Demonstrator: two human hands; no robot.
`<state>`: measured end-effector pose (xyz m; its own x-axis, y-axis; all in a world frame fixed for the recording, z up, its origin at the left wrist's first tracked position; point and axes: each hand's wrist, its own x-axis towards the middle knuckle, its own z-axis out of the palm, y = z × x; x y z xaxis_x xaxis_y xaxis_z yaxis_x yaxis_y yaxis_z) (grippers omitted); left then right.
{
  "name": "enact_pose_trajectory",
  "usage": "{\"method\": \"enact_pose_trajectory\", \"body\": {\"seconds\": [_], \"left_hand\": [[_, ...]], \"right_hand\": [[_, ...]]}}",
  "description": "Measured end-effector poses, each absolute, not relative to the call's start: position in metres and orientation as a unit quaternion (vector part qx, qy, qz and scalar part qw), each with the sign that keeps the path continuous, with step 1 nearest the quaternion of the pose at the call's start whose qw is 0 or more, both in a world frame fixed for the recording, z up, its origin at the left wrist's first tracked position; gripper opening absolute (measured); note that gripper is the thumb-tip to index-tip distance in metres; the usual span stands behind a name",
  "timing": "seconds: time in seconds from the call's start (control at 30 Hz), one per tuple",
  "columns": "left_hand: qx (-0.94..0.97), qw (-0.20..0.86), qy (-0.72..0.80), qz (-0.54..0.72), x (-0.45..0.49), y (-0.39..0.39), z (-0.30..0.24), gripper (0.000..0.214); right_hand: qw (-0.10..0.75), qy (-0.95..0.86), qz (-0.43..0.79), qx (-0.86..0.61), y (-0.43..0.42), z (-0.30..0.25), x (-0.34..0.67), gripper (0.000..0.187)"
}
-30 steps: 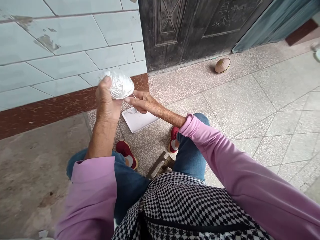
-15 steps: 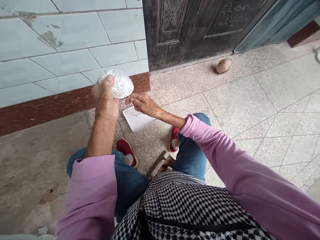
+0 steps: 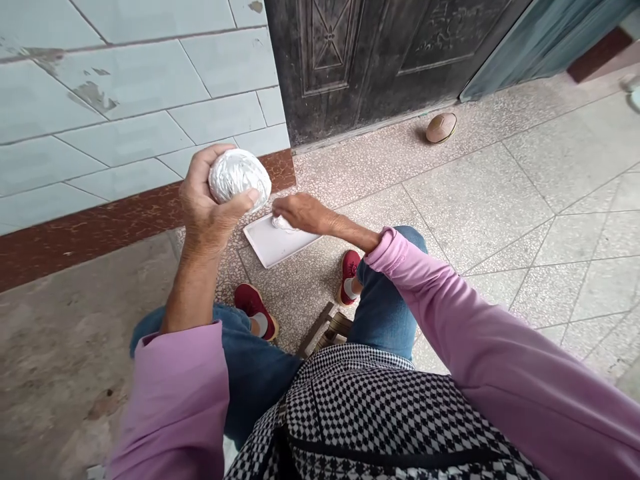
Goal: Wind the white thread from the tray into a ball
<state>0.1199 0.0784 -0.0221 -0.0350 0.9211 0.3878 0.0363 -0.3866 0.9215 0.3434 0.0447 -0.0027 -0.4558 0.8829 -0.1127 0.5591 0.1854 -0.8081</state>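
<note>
A shiny white ball of string [image 3: 237, 175] rests in my left hand [image 3: 205, 212], fingers behind it and thumb across its lower front. To its right and slightly lower is my right hand [image 3: 307, 215], its fingers closed and bent down. A small white wad [image 3: 283, 223], possibly bunched string, shows at those fingertips. They partly hide it, so its exact kind is unclear. Beneath the right hand lies a shallow white tray [image 3: 273, 248] on the floor. The ball and my right hand are apart.
A tiled wall [image 3: 135, 87] stands ahead left, beside a dark panelled door [image 3: 345, 67]. A rounded brownish object [image 3: 441, 127] sits on the floor by the door. My red shoes [image 3: 253, 305] flank a low wooden stool [image 3: 320, 327] under me.
My left hand has turned the ball, bringing the thumb from its upper side to its lower front. My right hand has moved slightly right and down; the white wad now shows at its fingers.
</note>
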Motion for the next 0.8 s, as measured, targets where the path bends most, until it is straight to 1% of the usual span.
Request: {"method": "enact_pose_trajectory", "body": {"seconds": [0.03, 0.1, 0.17, 0.2, 0.27, 0.37, 0.4, 0.47, 0.53, 0.6, 0.7, 0.77, 0.8], "left_hand": [[0.605, 0.357, 0.408, 0.583, 0.120, 0.072, -0.017, 0.085], [0.635, 0.338, 0.413, 0.559, 0.119, 0.060, -0.008, 0.080], [0.646, 0.330, 0.423, 0.543, 0.119, 0.051, -0.002, 0.076], [0.647, 0.326, 0.430, 0.539, 0.118, 0.049, 0.000, 0.075], [0.650, 0.320, 0.441, 0.530, 0.116, 0.046, 0.002, 0.075], [0.665, 0.316, 0.445, 0.510, 0.114, 0.046, 0.002, 0.075], [0.671, 0.316, 0.441, 0.505, 0.114, 0.046, 0.002, 0.075], [0.683, 0.318, 0.431, 0.497, 0.118, 0.046, 0.001, 0.073], [0.690, 0.326, 0.419, 0.492, 0.124, 0.046, -0.001, 0.072], [0.694, 0.341, 0.406, 0.487, 0.130, 0.046, -0.002, 0.071], [0.696, 0.360, 0.389, 0.485, 0.135, 0.047, -0.004, 0.068], [0.691, 0.362, 0.386, 0.491, 0.134, 0.047, -0.004, 0.071], [0.687, 0.360, 0.390, 0.497, 0.133, 0.047, -0.004, 0.072]], "right_hand": [[0.211, -0.729, 0.395, -0.518, 0.052, -0.006, 0.354, 0.047], [0.248, -0.705, 0.364, -0.555, 0.066, -0.012, 0.380, 0.047], [0.353, -0.683, 0.337, -0.544, 0.073, -0.014, 0.409, 0.042], [0.373, -0.676, 0.329, -0.543, 0.074, -0.014, 0.423, 0.042], [0.351, -0.682, 0.315, -0.559, 0.070, -0.010, 0.446, 0.038], [0.270, -0.717, 0.309, -0.563, 0.060, -0.005, 0.461, 0.020], [0.263, -0.724, 0.318, -0.553, 0.056, -0.004, 0.460, 0.023], [0.292, -0.723, 0.360, -0.512, 0.050, -0.002, 0.449, 0.040], [0.342, -0.708, 0.418, -0.454, 0.045, 0.000, 0.432, 0.045], [0.381, -0.689, 0.458, -0.412, 0.041, 0.002, 0.413, 0.040], [0.407, -0.651, 0.482, -0.422, 0.038, 0.006, 0.390, 0.018], [0.419, -0.633, 0.486, -0.433, 0.038, 0.007, 0.381, 0.006], [0.427, -0.626, 0.488, -0.433, 0.039, 0.006, 0.378, 0.008]]}}
